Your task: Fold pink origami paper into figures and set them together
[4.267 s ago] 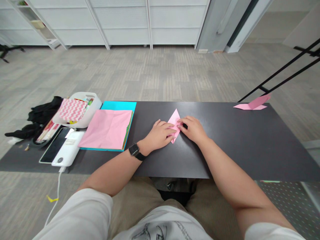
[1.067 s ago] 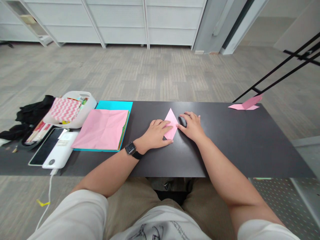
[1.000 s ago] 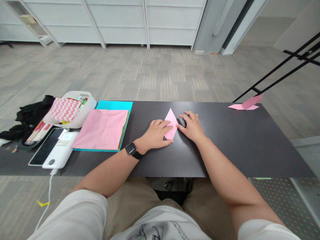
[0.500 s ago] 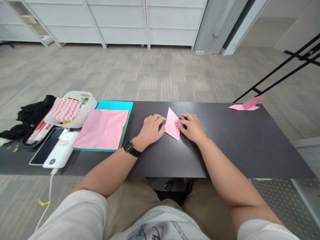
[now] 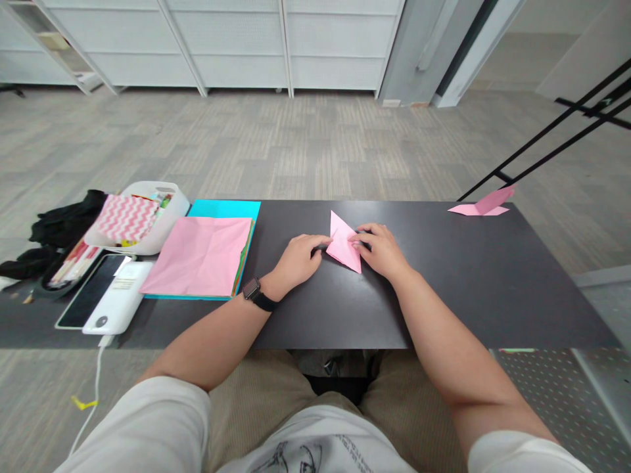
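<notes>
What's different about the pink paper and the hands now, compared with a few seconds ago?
The folded pink paper has turned counterclockwise, its lower tip swinging right. The left hand has drawn back from on top of it to its left edge. The right hand remains at its right side; the paper stack stayed put.

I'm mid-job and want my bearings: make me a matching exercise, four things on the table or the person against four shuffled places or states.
Things
1. Pink paper triangle
2. Smartwatch
3. White oblong device
4. Pink-and-white zigzag item

Places or states
A. Joined to a white cable
B. At the white basket
C. Between the left hand and the right hand
D. Strapped on the left wrist

Pairs: 1-C, 2-D, 3-A, 4-B
</notes>
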Demonstrator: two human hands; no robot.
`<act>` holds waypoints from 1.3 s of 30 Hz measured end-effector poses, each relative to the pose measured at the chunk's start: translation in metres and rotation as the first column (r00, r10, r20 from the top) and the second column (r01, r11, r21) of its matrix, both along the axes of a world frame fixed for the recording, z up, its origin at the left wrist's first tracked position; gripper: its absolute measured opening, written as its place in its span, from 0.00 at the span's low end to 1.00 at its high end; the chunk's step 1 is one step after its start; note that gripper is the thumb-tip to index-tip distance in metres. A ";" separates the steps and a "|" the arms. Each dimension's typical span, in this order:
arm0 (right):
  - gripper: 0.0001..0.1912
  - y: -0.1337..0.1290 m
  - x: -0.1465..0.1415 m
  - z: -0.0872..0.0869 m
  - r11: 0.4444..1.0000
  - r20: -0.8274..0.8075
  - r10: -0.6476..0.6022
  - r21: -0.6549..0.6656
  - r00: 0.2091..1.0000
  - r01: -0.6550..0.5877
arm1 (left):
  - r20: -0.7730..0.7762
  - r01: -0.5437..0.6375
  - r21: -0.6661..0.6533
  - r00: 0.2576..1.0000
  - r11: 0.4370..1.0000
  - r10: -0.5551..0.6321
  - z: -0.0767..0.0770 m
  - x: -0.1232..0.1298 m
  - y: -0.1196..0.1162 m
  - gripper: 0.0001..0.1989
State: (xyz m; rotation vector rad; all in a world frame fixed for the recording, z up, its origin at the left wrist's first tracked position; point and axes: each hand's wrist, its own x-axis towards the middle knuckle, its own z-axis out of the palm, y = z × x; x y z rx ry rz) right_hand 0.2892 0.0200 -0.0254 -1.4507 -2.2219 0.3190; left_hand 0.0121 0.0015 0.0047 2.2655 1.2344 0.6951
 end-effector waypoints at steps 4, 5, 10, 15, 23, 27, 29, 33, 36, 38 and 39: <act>0.14 -0.001 -0.001 0.002 1.000 -0.005 0.013 -0.001 1.000 -0.013 | 0.040 0.028 0.031 0.999 0.999 -0.029 -0.003 0.000 0.002 0.21; 0.14 -0.002 -0.002 0.002 1.000 -0.005 0.022 0.000 1.000 -0.022 | 0.041 0.047 0.043 0.998 0.998 -0.049 -0.004 0.000 0.002 0.20; 0.13 -0.005 -0.004 0.005 0.998 -0.002 0.062 0.000 0.998 -0.062 | -0.014 0.070 0.076 0.998 0.995 -0.069 -0.006 0.000 0.002 0.12; 0.13 -0.006 -0.003 0.006 0.997 -0.004 0.077 -0.022 0.997 -0.077 | -0.096 0.085 0.088 0.992 0.992 -0.077 -0.007 -0.001 0.002 0.10; 0.11 -0.011 -0.005 0.015 0.992 0.011 0.119 -0.051 0.993 -0.118 | -0.084 0.116 0.090 0.991 0.989 -0.109 -0.003 -0.002 0.000 0.07; 0.10 -0.017 -0.008 0.021 0.978 0.015 0.196 -0.073 0.980 -0.195 | -0.046 0.069 0.083 0.997 0.994 -0.065 -0.002 0.001 -0.001 0.04; 0.11 -0.019 -0.010 0.023 0.969 0.021 0.234 -0.083 0.972 -0.231 | -0.051 0.036 0.082 0.998 0.996 -0.032 -0.002 0.002 -0.002 0.04; 0.12 -0.021 -0.012 0.024 0.959 0.043 0.276 -0.084 0.960 -0.271 | -0.073 -0.004 0.087 0.997 0.996 0.010 -0.004 0.002 -0.003 0.03; 0.12 -0.023 -0.014 0.023 0.958 0.046 0.279 -0.077 0.959 -0.275 | -0.081 -0.007 0.088 0.997 0.996 0.014 -0.005 0.003 -0.003 0.03; 0.12 -0.023 -0.015 0.022 0.959 0.042 0.280 -0.068 0.959 -0.277 | -0.090 -0.012 0.093 0.996 0.996 0.020 -0.006 0.003 -0.003 0.04; 0.12 -0.023 -0.015 0.022 0.958 0.040 0.282 -0.063 0.959 -0.279 | -0.097 -0.015 0.098 0.995 0.995 0.024 -0.006 0.004 -0.003 0.05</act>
